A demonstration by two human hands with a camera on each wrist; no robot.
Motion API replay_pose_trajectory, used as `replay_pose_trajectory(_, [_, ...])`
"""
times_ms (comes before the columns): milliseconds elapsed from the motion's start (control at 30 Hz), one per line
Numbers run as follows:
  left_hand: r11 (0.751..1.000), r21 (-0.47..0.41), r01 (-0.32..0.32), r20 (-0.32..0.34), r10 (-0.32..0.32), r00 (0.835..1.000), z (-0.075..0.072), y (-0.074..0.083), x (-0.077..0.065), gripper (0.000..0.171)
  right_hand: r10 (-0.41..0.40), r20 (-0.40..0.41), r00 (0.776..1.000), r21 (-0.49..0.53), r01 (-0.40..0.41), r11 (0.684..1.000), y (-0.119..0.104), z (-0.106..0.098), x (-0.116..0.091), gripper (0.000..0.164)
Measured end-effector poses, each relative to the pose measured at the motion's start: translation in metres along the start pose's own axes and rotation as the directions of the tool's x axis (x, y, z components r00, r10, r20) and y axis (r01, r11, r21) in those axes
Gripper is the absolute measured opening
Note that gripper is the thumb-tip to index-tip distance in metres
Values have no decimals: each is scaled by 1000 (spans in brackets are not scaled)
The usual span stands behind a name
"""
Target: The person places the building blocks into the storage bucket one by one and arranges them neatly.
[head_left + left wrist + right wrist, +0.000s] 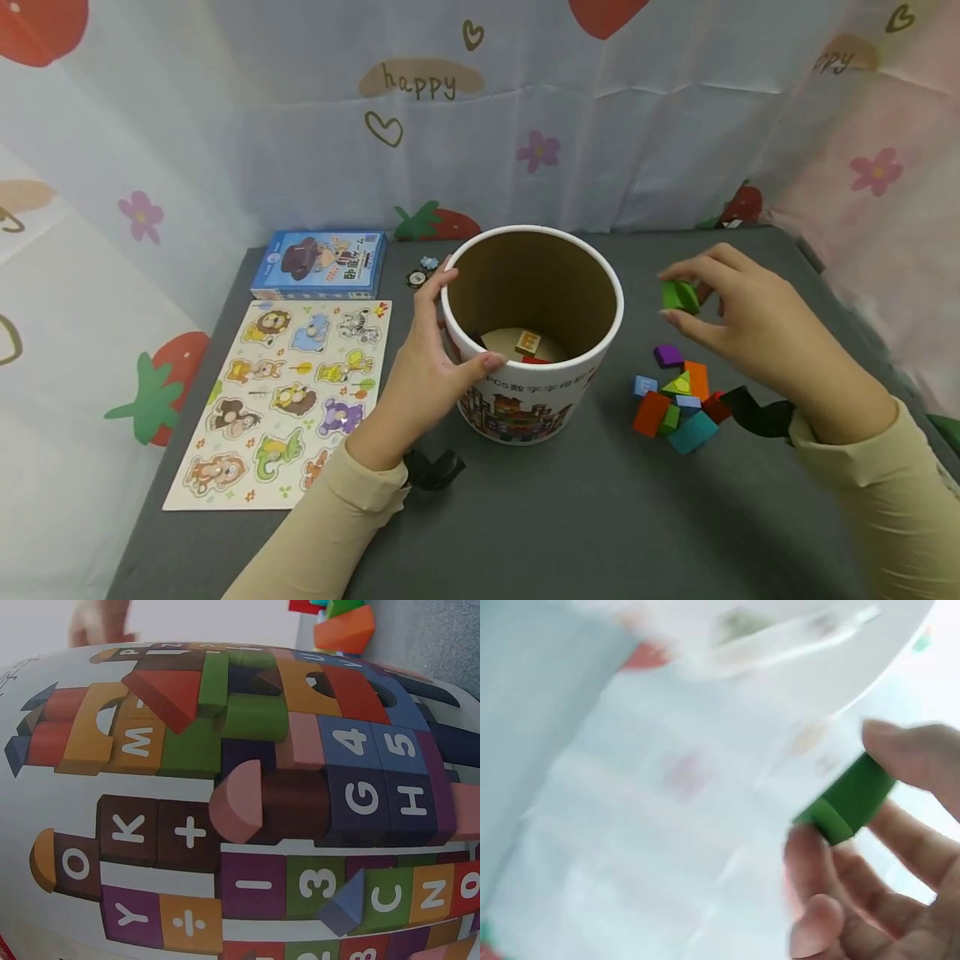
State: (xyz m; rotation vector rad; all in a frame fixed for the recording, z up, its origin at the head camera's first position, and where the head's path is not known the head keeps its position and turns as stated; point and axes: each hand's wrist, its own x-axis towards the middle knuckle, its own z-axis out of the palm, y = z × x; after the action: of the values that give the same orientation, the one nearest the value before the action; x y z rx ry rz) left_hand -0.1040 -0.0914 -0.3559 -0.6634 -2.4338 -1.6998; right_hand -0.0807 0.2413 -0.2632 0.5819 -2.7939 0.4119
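Note:
A round white bucket with printed building blocks on its side stands upright on the dark grey table. My left hand grips its rim on the left, thumb over the front edge. Inside, on the bottom, lie an orange letter block and part of a red block. Right of the bucket, my right hand pinches a green block between thumb and fingers, above the table. The right wrist view shows the same green block, with a curved face. Below that hand lies a loose pile of coloured blocks.
On the left lies a wooden animal puzzle board, with a blue picture box behind it. Two small trinkets sit between the box and bucket. A printed curtain hangs behind the table.

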Motion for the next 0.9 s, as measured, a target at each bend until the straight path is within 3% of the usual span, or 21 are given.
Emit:
replay_pose_trajectory(100, [1000, 3, -6, -4, 6, 1000, 0, 0, 0, 104, -153, -99, 983, 21, 156, 988, -28, -3, 18, 43])
replay_pose_trajectory(200, [1000, 1, -10, -6, 10, 1000, 1, 1, 0, 104, -275, -103, 956, 47, 281, 959, -45, 0, 35, 43])
replay_pose_trajectory(400, [1000, 13, 6, 6, -6, 1000, 2, 1, 1, 101, -329, 88, 940, 83, 322, 943, -69, 11, 61, 27])
replay_pose_trajectory(600, [1000, 20, 9, 0, -9, 1000, 1, 1, 1, 102, -378, 209, 902, 136, 356, 925, -78, 21, 73, 12])
replay_pose_trajectory(667, [1000, 21, 9, -3, -9, 1000, 1, 1, 0, 102, -372, 189, 909, 124, 354, 927, -74, 18, 69, 9])
replay_pose_trajectory(800, [1000, 30, 8, -5, -8, 1000, 1, 0, 0, 102, -291, 25, 956, 115, 287, 951, -48, 1, 48, 7])
replay_pose_trajectory(900, [999, 36, 3, -13, -3, 1000, -1, 0, 0, 102, -130, -17, 991, 118, 131, 984, -19, -11, 25, 6])
